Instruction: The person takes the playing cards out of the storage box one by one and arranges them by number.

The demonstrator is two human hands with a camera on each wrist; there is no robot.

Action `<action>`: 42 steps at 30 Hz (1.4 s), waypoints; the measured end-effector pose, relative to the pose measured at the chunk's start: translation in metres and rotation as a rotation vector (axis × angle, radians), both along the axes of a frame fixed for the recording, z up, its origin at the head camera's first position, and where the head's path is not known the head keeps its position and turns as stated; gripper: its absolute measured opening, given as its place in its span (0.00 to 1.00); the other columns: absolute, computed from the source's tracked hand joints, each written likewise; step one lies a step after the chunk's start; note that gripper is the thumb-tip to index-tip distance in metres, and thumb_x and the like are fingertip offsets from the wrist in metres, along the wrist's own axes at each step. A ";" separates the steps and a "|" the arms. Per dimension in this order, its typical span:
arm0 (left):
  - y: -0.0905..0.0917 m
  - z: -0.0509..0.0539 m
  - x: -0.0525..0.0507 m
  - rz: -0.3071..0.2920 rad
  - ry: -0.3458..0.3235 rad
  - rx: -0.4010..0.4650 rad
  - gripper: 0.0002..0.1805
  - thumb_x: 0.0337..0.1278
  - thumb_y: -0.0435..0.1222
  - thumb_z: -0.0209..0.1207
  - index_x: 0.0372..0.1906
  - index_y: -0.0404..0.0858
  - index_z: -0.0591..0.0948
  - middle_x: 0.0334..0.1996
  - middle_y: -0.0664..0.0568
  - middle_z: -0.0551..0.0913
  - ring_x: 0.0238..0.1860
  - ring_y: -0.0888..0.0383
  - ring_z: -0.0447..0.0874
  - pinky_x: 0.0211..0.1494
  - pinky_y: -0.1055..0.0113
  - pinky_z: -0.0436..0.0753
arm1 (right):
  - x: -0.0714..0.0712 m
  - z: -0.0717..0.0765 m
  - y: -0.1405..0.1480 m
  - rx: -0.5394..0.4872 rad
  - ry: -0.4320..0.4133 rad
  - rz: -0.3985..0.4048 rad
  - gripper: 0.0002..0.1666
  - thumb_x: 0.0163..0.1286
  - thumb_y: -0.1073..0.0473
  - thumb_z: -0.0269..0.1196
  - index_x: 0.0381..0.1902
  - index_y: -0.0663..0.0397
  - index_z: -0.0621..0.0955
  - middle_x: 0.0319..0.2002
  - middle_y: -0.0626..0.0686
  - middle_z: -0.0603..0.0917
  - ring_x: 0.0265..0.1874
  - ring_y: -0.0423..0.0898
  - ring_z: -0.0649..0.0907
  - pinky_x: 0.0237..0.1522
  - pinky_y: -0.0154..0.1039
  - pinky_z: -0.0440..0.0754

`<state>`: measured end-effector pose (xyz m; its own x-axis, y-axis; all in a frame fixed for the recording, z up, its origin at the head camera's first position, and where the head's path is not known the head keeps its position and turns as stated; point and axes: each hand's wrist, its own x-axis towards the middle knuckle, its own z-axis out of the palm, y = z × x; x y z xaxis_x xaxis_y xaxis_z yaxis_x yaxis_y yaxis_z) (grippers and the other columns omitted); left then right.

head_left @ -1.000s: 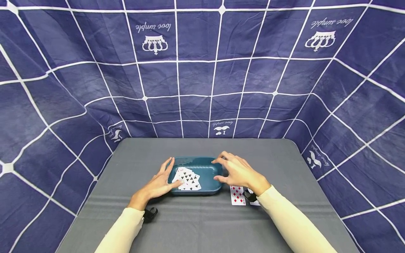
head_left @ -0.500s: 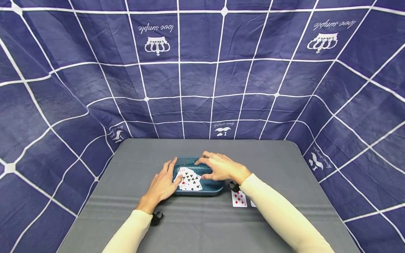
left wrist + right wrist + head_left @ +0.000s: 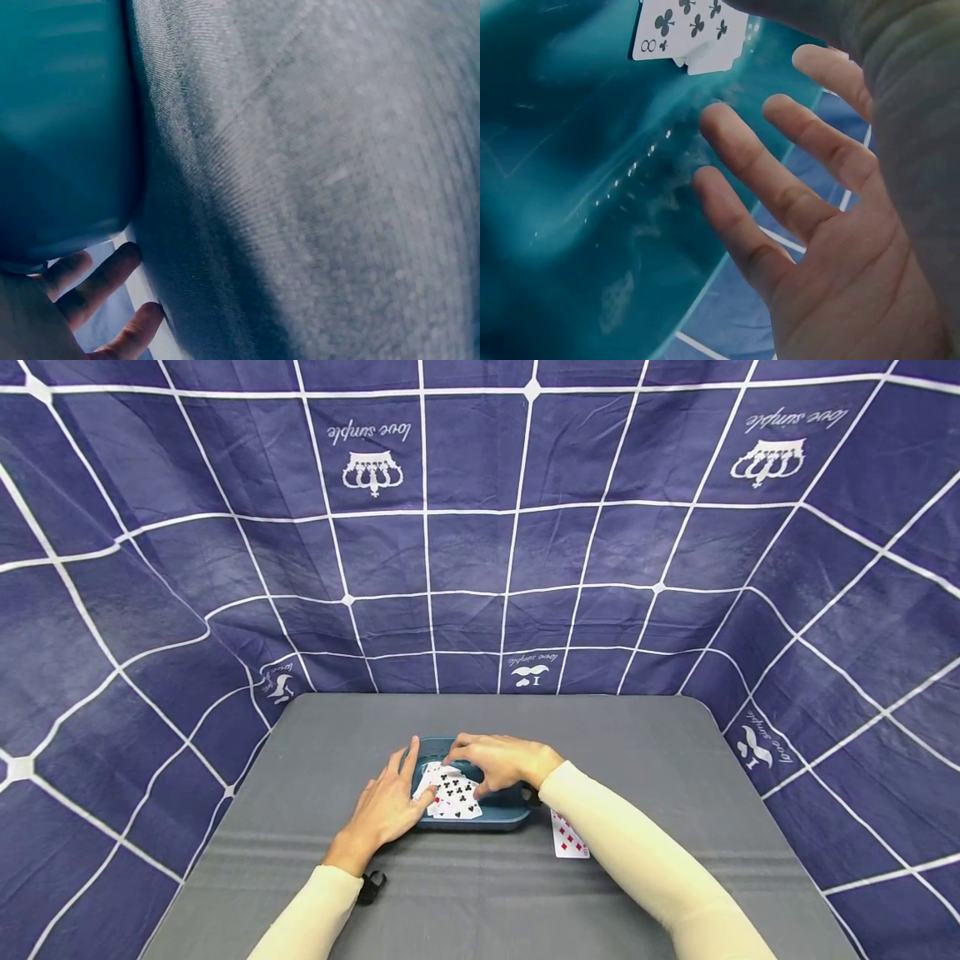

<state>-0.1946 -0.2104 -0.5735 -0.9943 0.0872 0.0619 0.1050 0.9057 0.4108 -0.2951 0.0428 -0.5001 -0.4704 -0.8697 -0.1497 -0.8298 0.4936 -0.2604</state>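
Observation:
A teal tray (image 3: 504, 816) sits on the grey table, with several overlapping playing cards (image 3: 455, 792) in its left part. An eight of clubs (image 3: 656, 49) shows in the right wrist view. My left hand (image 3: 386, 810) lies at the tray's left end, fingers fairly straight along the rim and thumb reaching in over the cards. Seen from the left wrist, its fingers spread beside the tray wall. Over the tray, my right hand (image 3: 506, 762) has its index finger and thumb apart at the cards' far and right edges. Its other fingers are loosely spread.
A red diamonds card (image 3: 567, 835) lies on the grey table (image 3: 465, 893) to the right of the tray, partly under the right forearm. Blue curtain (image 3: 465, 552) with white lines surrounds the table at the back and sides.
My right hand has moved left from the tray's right end to the cards. The second card on the table is now hidden by the right sleeve. My left hand stays at the tray's left end.

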 end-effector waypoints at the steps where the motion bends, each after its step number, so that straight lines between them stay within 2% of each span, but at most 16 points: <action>1: 0.000 0.000 0.000 -0.003 -0.002 0.001 0.56 0.82 0.61 0.62 1.00 0.50 0.48 0.92 0.38 0.65 0.81 0.28 0.81 0.77 0.20 0.78 | 0.000 -0.001 -0.002 0.009 -0.003 0.000 0.47 0.70 0.52 0.88 0.83 0.41 0.82 0.82 0.48 0.79 0.77 0.48 0.85 0.77 0.55 0.87; 5: 0.002 -0.001 0.001 -0.008 0.000 -0.005 0.58 0.80 0.62 0.64 1.00 0.50 0.47 0.88 0.34 0.69 0.78 0.28 0.83 0.76 0.22 0.80 | -0.001 -0.006 -0.008 0.032 -0.002 0.020 0.50 0.65 0.53 0.90 0.83 0.41 0.82 0.84 0.49 0.78 0.79 0.50 0.84 0.78 0.56 0.86; 10: 0.005 -0.001 0.002 -0.004 -0.007 -0.022 0.59 0.78 0.62 0.65 1.00 0.50 0.48 0.83 0.33 0.75 0.73 0.29 0.86 0.71 0.25 0.83 | -0.001 -0.011 -0.013 0.052 0.014 0.057 0.52 0.62 0.54 0.91 0.83 0.42 0.82 0.84 0.48 0.79 0.78 0.52 0.84 0.80 0.52 0.85; 17: 0.010 0.000 0.000 0.000 -0.024 -0.041 0.60 0.77 0.62 0.66 0.99 0.48 0.49 0.81 0.33 0.76 0.74 0.31 0.85 0.72 0.26 0.83 | 0.000 -0.017 -0.013 0.106 0.053 0.057 0.54 0.61 0.52 0.92 0.84 0.40 0.82 0.83 0.42 0.79 0.76 0.50 0.84 0.81 0.47 0.82; 23: 0.012 0.000 -0.001 0.004 -0.031 -0.046 0.60 0.76 0.62 0.66 0.99 0.46 0.50 0.81 0.32 0.76 0.75 0.31 0.85 0.72 0.26 0.83 | 0.002 -0.019 -0.015 0.135 0.056 0.056 0.51 0.64 0.53 0.91 0.82 0.40 0.83 0.82 0.41 0.80 0.77 0.48 0.83 0.81 0.49 0.84; 32: 0.009 0.002 0.002 0.014 -0.031 -0.050 0.60 0.76 0.60 0.66 1.00 0.48 0.48 0.80 0.33 0.77 0.69 0.30 0.88 0.69 0.28 0.84 | 0.001 -0.022 -0.020 0.104 0.068 0.094 0.46 0.62 0.55 0.91 0.78 0.40 0.87 0.77 0.42 0.84 0.76 0.46 0.85 0.79 0.45 0.85; 42: 0.006 0.005 0.001 0.023 -0.025 -0.057 0.60 0.74 0.58 0.66 0.99 0.46 0.49 0.79 0.32 0.78 0.70 0.30 0.87 0.69 0.27 0.84 | -0.002 -0.023 -0.023 0.082 0.063 0.101 0.46 0.62 0.53 0.91 0.78 0.38 0.87 0.77 0.42 0.83 0.73 0.45 0.86 0.76 0.44 0.87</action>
